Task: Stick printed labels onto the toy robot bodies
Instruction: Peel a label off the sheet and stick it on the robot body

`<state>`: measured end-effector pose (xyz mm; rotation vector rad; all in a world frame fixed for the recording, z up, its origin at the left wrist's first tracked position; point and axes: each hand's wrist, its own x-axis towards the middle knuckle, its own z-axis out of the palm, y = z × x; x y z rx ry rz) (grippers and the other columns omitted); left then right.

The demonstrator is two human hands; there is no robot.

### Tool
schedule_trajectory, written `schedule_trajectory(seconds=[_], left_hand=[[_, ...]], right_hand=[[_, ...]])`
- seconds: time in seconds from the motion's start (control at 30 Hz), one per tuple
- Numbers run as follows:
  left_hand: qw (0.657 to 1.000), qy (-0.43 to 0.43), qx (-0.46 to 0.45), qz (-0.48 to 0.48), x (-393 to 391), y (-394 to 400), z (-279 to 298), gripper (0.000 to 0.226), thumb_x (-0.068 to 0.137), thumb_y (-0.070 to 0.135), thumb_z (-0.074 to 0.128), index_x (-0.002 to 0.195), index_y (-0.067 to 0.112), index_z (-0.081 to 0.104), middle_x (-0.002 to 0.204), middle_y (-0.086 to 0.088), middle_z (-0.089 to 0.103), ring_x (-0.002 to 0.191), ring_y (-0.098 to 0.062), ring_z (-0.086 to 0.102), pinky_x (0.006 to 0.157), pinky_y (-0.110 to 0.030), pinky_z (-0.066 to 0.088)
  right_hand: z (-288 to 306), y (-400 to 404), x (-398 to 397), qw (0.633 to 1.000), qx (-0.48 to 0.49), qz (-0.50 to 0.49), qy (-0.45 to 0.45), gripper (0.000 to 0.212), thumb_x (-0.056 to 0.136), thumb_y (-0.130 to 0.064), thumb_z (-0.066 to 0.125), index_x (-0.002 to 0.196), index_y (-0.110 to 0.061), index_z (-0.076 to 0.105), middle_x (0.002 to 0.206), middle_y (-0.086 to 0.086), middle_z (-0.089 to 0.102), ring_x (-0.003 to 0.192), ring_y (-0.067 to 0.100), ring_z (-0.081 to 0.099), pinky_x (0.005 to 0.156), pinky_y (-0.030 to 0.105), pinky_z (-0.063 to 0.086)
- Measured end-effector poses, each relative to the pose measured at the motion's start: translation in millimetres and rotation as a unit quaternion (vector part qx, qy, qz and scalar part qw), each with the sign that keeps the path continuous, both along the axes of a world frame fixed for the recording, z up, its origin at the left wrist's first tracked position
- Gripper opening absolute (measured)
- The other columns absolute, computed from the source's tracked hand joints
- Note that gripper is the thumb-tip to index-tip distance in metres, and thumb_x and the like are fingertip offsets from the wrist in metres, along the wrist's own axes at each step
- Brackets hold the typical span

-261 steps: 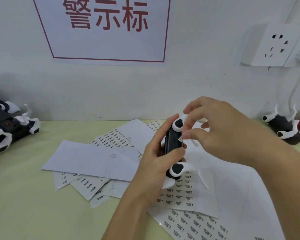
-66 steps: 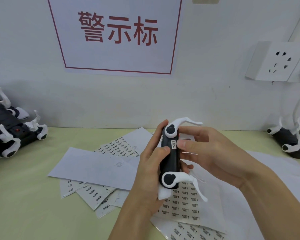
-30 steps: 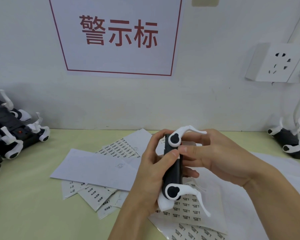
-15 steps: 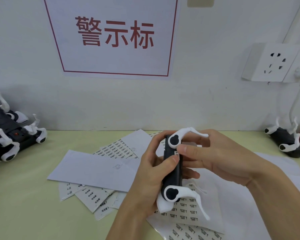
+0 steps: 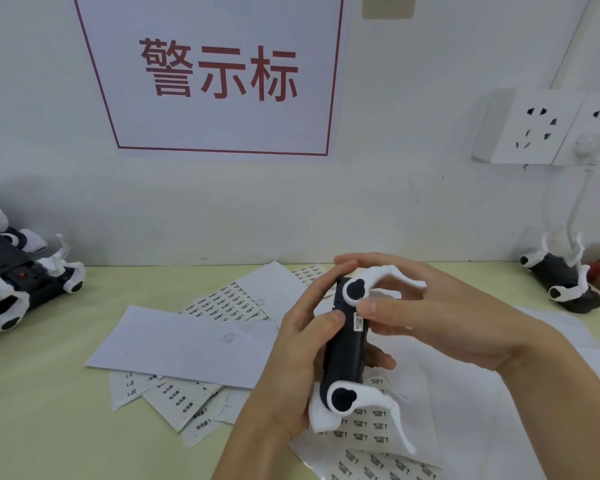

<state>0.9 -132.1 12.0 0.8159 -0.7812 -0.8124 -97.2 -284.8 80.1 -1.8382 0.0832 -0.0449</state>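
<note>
A black toy robot body (image 5: pixel 344 353) with white legs stands on end above the table, held between both hands. My left hand (image 5: pixel 293 362) grips its left side, thumb lying on the black face. My right hand (image 5: pixel 440 318) wraps the right side from behind, and its thumb presses beside a small white printed label (image 5: pixel 358 322) stuck near the upper end of the body. Sheets of printed labels (image 5: pixel 364 431) lie on the table under the hands.
More label sheets (image 5: pixel 229 301) and blank backing paper (image 5: pixel 174 344) spread over the yellow-green table. Several black-and-white toy robots (image 5: pixel 18 282) sit at the far left; another toy robot (image 5: pixel 565 282) lies at the far right below a wall socket (image 5: pixel 534 126).
The thumbs have slid along the label, which now shows more fully on the body. The robot body stays upright in both hands.
</note>
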Motion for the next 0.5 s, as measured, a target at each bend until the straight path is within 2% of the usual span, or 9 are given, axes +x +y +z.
schedule_trajectory(seconds=[0.07,0.13,0.23,0.3,0.4,0.5], left_hand=[[1.0,0.008,0.009,0.002,-0.2,-0.4,0.8,0.058,0.081,0.024,0.056,0.139,0.028,0.055,0.125,-0.02,0.064,0.073,-0.039,0.067,0.077,-0.046,0.054],[1.0,0.01,0.01,0.011,-1.3,-1.6,1.4,0.055,0.084,0.02,0.054,0.139,0.031,0.053,0.124,-0.021,0.064,0.073,-0.039,0.067,0.074,-0.045,0.056],[0.999,0.031,0.019,-0.001,-2.4,-2.1,1.8,0.052,0.091,0.019,0.046,0.134,0.049,0.05,0.119,-0.018,0.069,0.075,-0.038,0.072,0.063,-0.039,0.058],[0.998,0.047,0.041,0.004,-1.0,-0.5,1.8,0.049,0.09,0.023,0.049,0.128,0.052,0.051,0.117,-0.019,0.071,0.078,-0.041,0.072,0.066,-0.04,0.058],[0.993,0.076,0.066,0.059,2.7,0.7,1.9,0.044,0.084,0.027,0.055,0.126,0.041,0.056,0.11,-0.024,0.072,0.087,-0.043,0.072,0.078,-0.049,0.06],[0.982,0.109,0.065,0.137,2.2,-2.7,3.1,0.034,0.081,0.026,0.067,0.114,0.02,0.063,0.107,-0.014,0.073,0.092,-0.032,0.073,0.086,-0.055,0.057]], right_hand=[[0.0,2.1,1.4,0.999,-0.026,-0.018,-0.007,0.048,0.079,-0.044,0.075,0.125,-0.048,0.061,0.114,-0.01,0.071,0.107,0.008,0.068,0.087,0.032,0.052],[-0.6,5.1,4.0,0.999,-0.027,-0.034,-0.019,0.044,0.081,-0.039,0.074,0.123,-0.046,0.064,0.111,-0.008,0.072,0.104,0.011,0.069,0.086,0.032,0.054],[-3.6,5.5,6.4,0.997,0.019,-0.066,-0.028,0.044,0.079,-0.034,0.076,0.121,-0.042,0.067,0.11,-0.002,0.073,0.104,0.02,0.07,0.089,0.038,0.057],[-4.2,4.9,7.4,0.996,0.041,-0.072,-0.03,0.04,0.08,-0.03,0.075,0.118,-0.039,0.069,0.109,0.002,0.073,0.101,0.023,0.072,0.084,0.033,0.057],[-3.3,2.8,8.6,0.99,0.078,-0.106,-0.052,0.031,0.08,-0.025,0.077,0.111,-0.028,0.074,0.11,0.009,0.071,0.098,0.025,0.07,0.079,0.029,0.057],[-4.6,1.1,10.1,0.971,0.136,-0.169,-0.099,0.036,0.075,-0.026,0.078,0.111,-0.025,0.073,0.115,0.015,0.067,0.101,0.021,0.069,0.078,0.027,0.057]])
